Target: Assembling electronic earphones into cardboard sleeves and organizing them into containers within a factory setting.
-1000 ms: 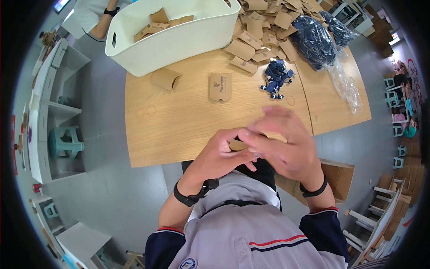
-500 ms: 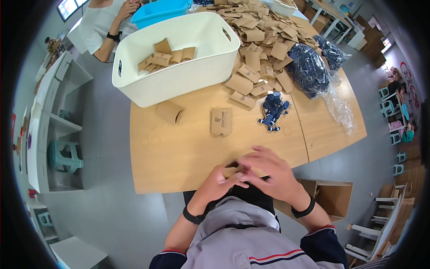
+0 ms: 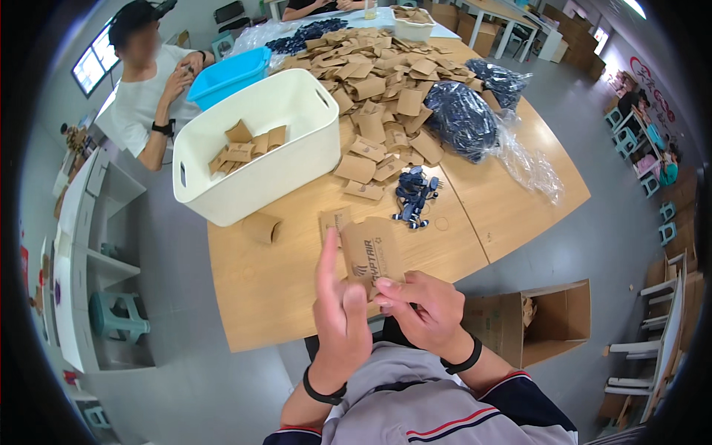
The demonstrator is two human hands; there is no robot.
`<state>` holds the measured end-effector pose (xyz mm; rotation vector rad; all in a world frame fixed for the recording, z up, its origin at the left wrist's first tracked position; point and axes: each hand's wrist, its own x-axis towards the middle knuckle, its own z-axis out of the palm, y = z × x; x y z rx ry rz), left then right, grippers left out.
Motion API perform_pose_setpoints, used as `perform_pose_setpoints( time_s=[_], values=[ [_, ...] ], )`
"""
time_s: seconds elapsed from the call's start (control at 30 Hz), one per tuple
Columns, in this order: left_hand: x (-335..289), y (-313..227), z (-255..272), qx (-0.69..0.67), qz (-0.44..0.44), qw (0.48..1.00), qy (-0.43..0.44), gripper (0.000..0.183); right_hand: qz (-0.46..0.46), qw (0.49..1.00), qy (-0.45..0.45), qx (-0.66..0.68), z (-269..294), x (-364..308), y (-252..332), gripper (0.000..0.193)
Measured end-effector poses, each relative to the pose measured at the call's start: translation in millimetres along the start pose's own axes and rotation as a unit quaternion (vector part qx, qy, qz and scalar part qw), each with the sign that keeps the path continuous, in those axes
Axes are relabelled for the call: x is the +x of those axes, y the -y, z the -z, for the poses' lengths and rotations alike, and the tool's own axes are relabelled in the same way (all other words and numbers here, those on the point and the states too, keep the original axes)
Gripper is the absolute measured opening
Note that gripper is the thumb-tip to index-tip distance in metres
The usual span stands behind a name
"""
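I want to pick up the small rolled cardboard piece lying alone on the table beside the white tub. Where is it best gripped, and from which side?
Grip the rolled cardboard piece across its curved sides, coming from above. It lies flat on the wooden table with one open end toward the table edge, and the white tub stands close behind, so the near side is the freer approach. A light pinch should avoid crushing it.

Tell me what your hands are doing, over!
Both hands, left hand and right hand, pinch a small brown cardboard box. White bin beyond. Nothing between.
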<state>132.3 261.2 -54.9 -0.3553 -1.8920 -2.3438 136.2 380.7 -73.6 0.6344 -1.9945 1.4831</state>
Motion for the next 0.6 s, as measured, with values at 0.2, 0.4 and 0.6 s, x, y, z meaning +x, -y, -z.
perform_pose_setpoints(
  time_s=[0.2,0.4,0.6],
  values=[
    [-28,36,12,0.229,-0.243,0.935,-0.118,0.032,-0.029,0.992,-0.023,0.124,0,-3,9,0.026],
    [-16,23,17,0.214,-0.300,0.914,-0.172,0.008,-0.027,0.989,-0.033,0.144,2,7,17,0.019],
    [10,2,55,0.475,-0.477,0.681,0.290,0.038,-0.347,0.828,0.146,0.415,10,16,2,0.085]
  ],
)
